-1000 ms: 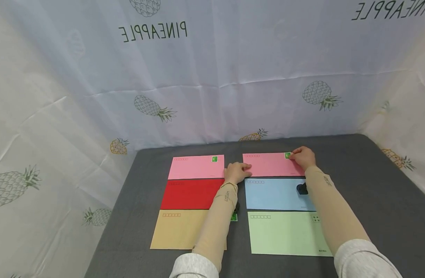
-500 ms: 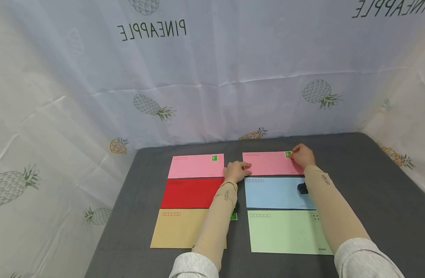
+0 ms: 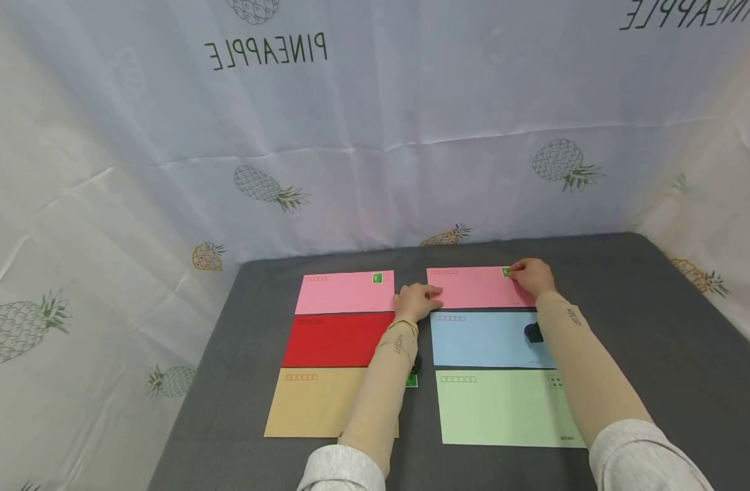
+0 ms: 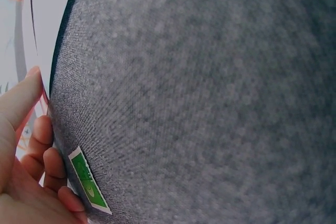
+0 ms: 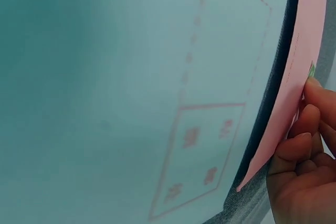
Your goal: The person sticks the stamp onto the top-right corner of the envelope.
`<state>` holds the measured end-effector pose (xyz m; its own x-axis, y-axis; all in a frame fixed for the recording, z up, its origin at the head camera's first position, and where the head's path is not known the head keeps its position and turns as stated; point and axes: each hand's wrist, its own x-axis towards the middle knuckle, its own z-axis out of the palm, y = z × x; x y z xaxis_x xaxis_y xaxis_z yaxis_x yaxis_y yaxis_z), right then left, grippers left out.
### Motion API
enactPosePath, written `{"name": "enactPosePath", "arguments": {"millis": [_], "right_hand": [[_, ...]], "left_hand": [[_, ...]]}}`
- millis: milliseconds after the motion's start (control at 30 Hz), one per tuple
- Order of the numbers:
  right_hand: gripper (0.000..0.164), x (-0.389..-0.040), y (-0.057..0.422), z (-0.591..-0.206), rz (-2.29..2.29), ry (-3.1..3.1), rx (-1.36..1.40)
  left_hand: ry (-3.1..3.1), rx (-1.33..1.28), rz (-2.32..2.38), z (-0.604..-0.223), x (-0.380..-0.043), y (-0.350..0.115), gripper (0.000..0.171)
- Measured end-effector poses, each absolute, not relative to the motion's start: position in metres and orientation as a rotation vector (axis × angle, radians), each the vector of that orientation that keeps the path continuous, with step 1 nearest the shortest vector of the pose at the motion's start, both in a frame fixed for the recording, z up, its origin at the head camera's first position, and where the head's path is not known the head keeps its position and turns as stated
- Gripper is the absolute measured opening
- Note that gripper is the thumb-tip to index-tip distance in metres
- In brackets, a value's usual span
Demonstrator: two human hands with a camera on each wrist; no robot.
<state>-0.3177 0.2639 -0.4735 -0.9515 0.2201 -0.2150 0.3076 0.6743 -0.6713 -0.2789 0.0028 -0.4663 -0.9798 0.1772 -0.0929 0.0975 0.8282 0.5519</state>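
Observation:
In the head view my left hand (image 3: 414,302) rests at the left edge of the far right pink envelope (image 3: 473,290), its fingertips on the lower left corner. My right hand (image 3: 532,275) pinches a green postage stamp (image 3: 506,271) at that envelope's top right corner. Only a small green tip of this stamp (image 5: 312,69) shows in the right wrist view, beside the fingertips, with the other fingers curled below. Below the left hand, in the left wrist view, another green stamp (image 4: 90,181) lies loose on the grey cloth.
A second pink envelope (image 3: 335,296) bears a stamp (image 3: 378,278). Red (image 3: 332,341), tan (image 3: 313,402), light blue (image 3: 479,341) and light green (image 3: 498,409) envelopes lie flat in two columns on the grey table (image 3: 228,382). A pineapple-print curtain (image 3: 375,191) hangs behind.
The right hand dips slightly toward the envelope and covers a bit more of the stamp. The left hand keeps its place.

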Motion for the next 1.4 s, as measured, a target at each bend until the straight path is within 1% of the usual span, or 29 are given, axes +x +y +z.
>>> {"name": "enactPosePath", "arguments": {"millis": [267, 500, 800, 1067, 1400], "right_hand": [[0.037, -0.3172, 0.2677, -0.4759, -1.129, 2.76, 0.41], [0.033, -0.317, 0.2697, -0.4789, -1.141, 2.746, 0.412], [0.035, -0.3157, 0.2686, -0.4796, -1.149, 2.748, 0.427], [0.033, -0.314, 0.2688, -0.4796, -1.239, 2.77, 0.437], [0.037, -0.3134, 0.267, -0.4728, -1.269, 2.776, 0.412]], "left_hand": [[2.869, 0.237, 0.856, -0.4669, -0.2775, 0.0015, 0.035], [2.875, 0.252, 0.835, -0.4681, -0.2775, 0.0028, 0.035], [2.858, 0.24, 0.899, -0.4694, -0.276, 0.0018, 0.034], [2.803, 0.186, 1.006, -0.4666, -0.2777, 0.001, 0.039], [2.822, 0.172, 1.013, -0.4644, -0.2775, 0.0003, 0.041]]}}
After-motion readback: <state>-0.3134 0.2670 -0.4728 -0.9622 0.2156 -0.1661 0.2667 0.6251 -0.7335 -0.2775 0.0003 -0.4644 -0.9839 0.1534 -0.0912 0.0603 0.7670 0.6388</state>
